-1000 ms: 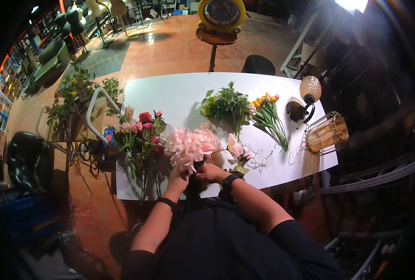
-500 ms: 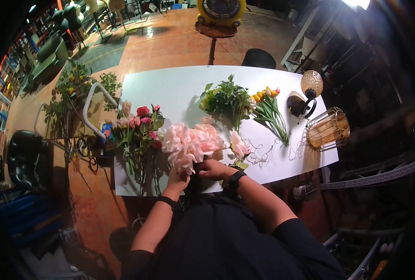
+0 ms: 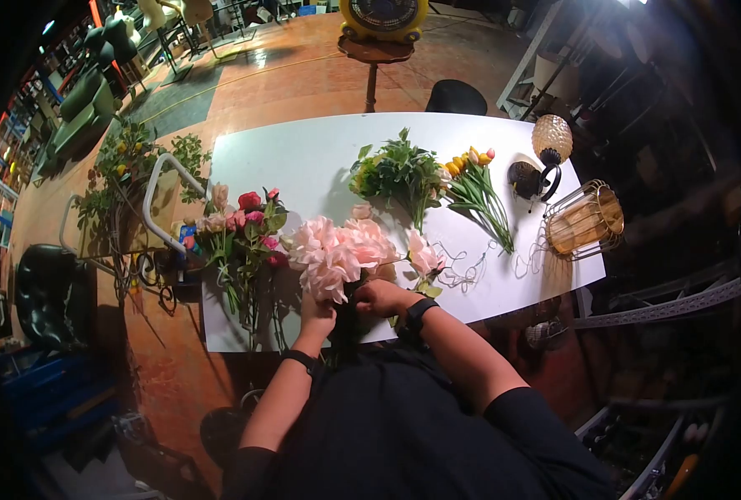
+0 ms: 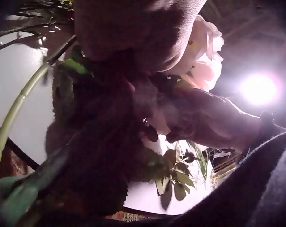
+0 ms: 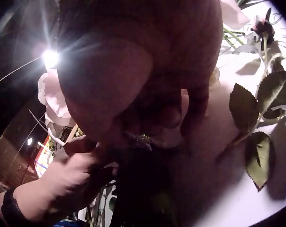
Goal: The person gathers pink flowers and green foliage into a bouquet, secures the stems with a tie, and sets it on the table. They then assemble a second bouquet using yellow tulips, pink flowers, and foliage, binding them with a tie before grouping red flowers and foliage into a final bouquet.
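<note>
Large pale pink artificial flowers bunch together over the near edge of the table. My left hand grips their stems just under the blossoms. Dark leaves hang below that hand in the left wrist view. My right hand is beside the stems, to the right of the left hand. Its fingers curl in, and a thin pale strand shows at the fingertips in the right wrist view; I cannot tell what the strand is. A single pink rose lies just beyond the right hand.
On the white table lie red and pink roses at left, leafy greenery, yellow tulips and loose string. A wire-cage lantern and a glass-shaded lamp occupy the right end. A metal frame borders the left.
My right hand has shifted slightly right, opening a small gap from the left hand. The left hand keeps its grip on the stems. The head view has tilted a little.
</note>
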`<control>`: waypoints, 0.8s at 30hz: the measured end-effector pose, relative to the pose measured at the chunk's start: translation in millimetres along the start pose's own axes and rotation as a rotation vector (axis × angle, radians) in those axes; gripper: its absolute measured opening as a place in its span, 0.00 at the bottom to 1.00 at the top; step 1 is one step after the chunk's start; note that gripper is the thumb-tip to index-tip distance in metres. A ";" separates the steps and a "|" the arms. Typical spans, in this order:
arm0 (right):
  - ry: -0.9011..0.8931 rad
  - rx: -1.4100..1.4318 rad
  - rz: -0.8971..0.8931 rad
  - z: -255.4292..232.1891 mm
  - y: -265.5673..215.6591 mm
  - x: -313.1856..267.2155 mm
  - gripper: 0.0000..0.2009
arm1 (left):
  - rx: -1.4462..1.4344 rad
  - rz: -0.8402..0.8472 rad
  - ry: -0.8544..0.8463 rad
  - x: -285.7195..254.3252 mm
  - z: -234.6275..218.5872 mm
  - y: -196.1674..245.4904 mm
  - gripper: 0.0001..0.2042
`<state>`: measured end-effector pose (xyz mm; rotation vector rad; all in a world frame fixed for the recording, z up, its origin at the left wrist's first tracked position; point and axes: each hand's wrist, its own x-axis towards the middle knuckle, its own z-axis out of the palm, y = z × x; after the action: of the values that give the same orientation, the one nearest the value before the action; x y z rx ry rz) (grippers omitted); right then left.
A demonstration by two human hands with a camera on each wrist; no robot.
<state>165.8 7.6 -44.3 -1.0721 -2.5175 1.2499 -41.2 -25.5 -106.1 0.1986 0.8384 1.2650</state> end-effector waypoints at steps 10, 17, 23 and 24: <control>0.034 0.092 0.068 -13.1 5.3 -11.3 0.10 | 0.819 0.369 0.013 -11.7 29.9 8.6 0.15; -0.027 0.050 0.034 -11.5 22.4 -18.3 0.12 | 0.934 0.408 0.071 6.1 -20.5 -12.4 0.26; -0.013 0.090 -0.018 -6.0 33.4 -17.5 0.12 | 1.094 0.501 0.036 -14.1 13.4 10.0 0.23; -0.012 0.091 -0.019 -7.1 31.4 -18.0 0.12 | 1.164 0.504 0.059 -17.5 19.7 14.1 0.21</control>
<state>198.9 13.1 -59.6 -1.0208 -2.4469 1.3558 -40.1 -30.5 -76.6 1.3699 1.5671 1.0865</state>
